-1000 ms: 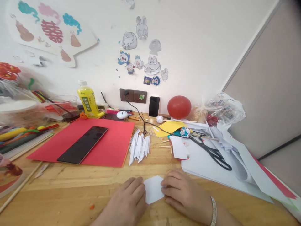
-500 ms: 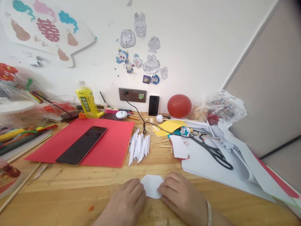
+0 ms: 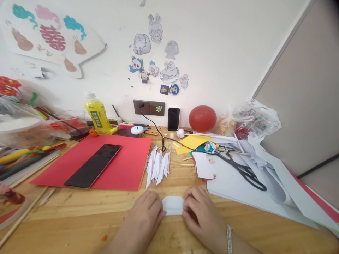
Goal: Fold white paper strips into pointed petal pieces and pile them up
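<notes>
A small piece of white paper lies in front of me, its near part folded up in a narrow strip and its far corners slanted. My left hand is closed on its left edge, the thumb by the near corner. On the opposite edge my right hand pinches with curled fingers; a sparkly bracelet circles that wrist. Just beyond the hands sits a group of several folded white paper strips. A short stack of white paper slips rests farther right.
Red paper with a black tablet-like device on it lies left. To the right are black-handled scissors on white sheets. A yellow bottle, a phone and a red balloon stand along the wall.
The paper's near edge has been folded up, so it looks shorter and shows a crease. Both hands stay at its sides, the fingers shifted slightly.
</notes>
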The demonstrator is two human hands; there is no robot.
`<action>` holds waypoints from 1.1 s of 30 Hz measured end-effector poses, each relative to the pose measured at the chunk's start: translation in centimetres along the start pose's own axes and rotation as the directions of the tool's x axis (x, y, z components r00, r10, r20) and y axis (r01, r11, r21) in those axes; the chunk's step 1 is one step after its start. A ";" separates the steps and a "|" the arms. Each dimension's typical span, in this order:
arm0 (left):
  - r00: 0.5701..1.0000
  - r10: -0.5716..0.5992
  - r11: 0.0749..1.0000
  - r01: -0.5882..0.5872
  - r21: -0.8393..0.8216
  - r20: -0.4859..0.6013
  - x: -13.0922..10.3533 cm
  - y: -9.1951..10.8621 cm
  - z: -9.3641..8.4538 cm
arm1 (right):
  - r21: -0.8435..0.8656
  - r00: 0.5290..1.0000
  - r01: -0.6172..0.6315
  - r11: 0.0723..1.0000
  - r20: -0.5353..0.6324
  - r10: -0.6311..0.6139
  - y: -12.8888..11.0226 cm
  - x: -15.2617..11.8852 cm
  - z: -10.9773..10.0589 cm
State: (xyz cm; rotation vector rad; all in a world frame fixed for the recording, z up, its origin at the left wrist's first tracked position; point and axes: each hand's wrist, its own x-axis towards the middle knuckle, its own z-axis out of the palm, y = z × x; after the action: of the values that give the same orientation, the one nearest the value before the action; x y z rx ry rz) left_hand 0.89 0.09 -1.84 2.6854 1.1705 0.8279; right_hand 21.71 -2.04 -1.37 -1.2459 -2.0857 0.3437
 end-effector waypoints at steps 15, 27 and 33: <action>0.998 0.061 0.951 -0.055 0.305 -0.010 1.0 -0.2 0.6 | -0.272 0.997 -0.071 0.960 -0.010 0.071 -0.3 0.3 1.0; 0.988 -0.103 0.934 0.056 0.352 0.118 0.9 -0.2 -0.2 | -0.351 0.943 0.328 0.877 0.068 -0.325 0.1 -0.2 -1.6; 0.982 -0.107 0.941 0.051 0.335 0.153 0.5 -1.1 -0.7 | -0.286 0.939 0.343 0.894 0.119 -0.323 0.4 -0.1 -3.2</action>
State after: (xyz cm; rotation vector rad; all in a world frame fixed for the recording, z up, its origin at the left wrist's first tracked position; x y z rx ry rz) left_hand 0.11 1.13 -1.29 2.8694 1.4783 0.4104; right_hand 24.20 -2.31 0.74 -1.0213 -2.4285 -0.0971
